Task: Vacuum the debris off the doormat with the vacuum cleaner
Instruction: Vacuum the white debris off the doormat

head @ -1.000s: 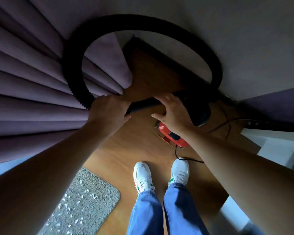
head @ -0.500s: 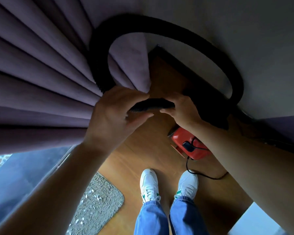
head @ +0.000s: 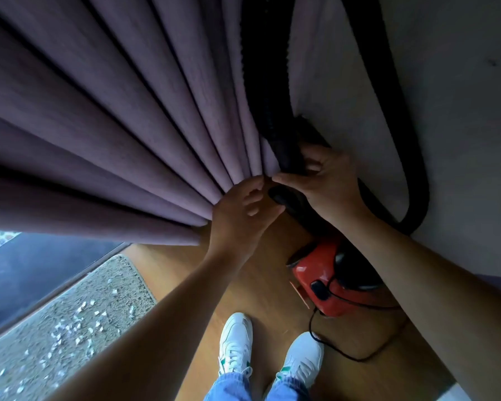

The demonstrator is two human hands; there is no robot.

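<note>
In the head view, a purple curtain (head: 113, 125) is fanning across nine to twelve o'clock. It is crowding the black hose (head: 265, 105), which is looping up the wall (head: 460, 111) at one o'clock. The right hand (head: 327, 186) is curling around the hose. The left hand (head: 240, 218) is bending its fingers at the hose's tip, grip unclear. The red vacuum cleaner (head: 310, 270) is sitting at five o'clock, its cord (head: 339, 354) trailing beside the shoes (head: 235, 340). The doormat (head: 122, 287), with debris (head: 81, 306) scattered on it, is lying at eight o'clock, with open floor (head: 266, 290) between.

Doormat (head: 70, 322) lies left of the shoes (head: 235, 342) — vacuum cleaner (head: 327, 282) right, before them.
</note>
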